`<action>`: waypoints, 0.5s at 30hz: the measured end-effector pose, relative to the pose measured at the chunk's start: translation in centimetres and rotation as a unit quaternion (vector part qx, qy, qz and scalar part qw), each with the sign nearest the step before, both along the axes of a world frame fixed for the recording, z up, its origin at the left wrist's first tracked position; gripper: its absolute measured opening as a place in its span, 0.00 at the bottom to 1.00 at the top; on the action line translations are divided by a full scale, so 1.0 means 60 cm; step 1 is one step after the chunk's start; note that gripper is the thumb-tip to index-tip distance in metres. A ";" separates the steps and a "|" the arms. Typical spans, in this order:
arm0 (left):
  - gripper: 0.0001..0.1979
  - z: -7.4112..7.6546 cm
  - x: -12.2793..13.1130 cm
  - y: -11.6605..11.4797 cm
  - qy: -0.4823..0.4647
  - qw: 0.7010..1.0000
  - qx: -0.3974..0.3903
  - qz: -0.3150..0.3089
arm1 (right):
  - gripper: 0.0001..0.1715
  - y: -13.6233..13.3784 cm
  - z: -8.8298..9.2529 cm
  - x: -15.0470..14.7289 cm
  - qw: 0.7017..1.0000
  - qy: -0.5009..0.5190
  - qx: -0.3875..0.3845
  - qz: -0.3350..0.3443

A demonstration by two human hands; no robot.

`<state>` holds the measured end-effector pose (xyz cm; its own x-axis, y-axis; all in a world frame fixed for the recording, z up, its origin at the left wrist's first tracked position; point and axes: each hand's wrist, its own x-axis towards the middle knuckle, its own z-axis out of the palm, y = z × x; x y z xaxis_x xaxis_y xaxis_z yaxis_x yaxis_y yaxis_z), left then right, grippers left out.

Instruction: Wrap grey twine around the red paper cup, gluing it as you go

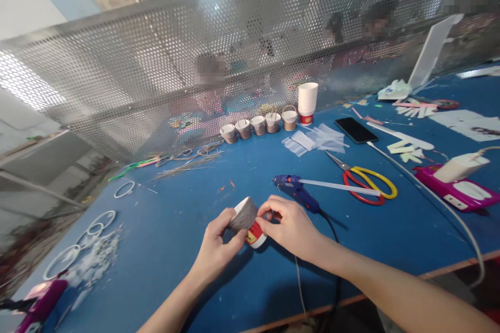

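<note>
A paper cup [255,235] is held tilted above the near middle of the blue table, its upper part wrapped in grey cord [242,215] and its red and white lower part bare. My left hand [222,239] grips the cup from the left, fingers and thumb around it. At the cup's right side, my right hand [287,223] is closed with thumb and forefinger pinched on the cord. A loose length of cord [299,283] hangs below that hand past the table edge. Just beyond lies a blue glue gun [299,193] with a clear glue stick in it.
Several wrapped cups [258,125] and a stack of paper cups [308,101] stand at the back, before a perforated metal screen [156,78]. Scissors [363,182], a phone [356,130] and a magenta power strip [461,187] lie right. White rings [62,263] lie left.
</note>
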<state>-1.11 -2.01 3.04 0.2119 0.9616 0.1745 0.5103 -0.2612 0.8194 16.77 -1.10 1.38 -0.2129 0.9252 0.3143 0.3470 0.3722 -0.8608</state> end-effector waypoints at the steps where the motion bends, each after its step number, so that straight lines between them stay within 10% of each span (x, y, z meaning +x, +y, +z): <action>1: 0.06 0.000 -0.001 0.000 0.001 1.000 0.002 -0.001 | 0.05 0.000 0.000 0.001 1.000 0.000 -0.001 -0.001; 15: 0.11 -0.005 -0.010 0.003 -0.051 0.998 -0.015 -0.021 | 0.05 0.004 0.002 0.005 1.000 0.014 -0.023 -0.002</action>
<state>-1.73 -1.81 2.73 0.2356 0.9571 0.1684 0.4125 -0.2554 0.8744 17.08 -0.88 1.49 -0.2019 0.9391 0.2780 0.3240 0.3319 -0.8859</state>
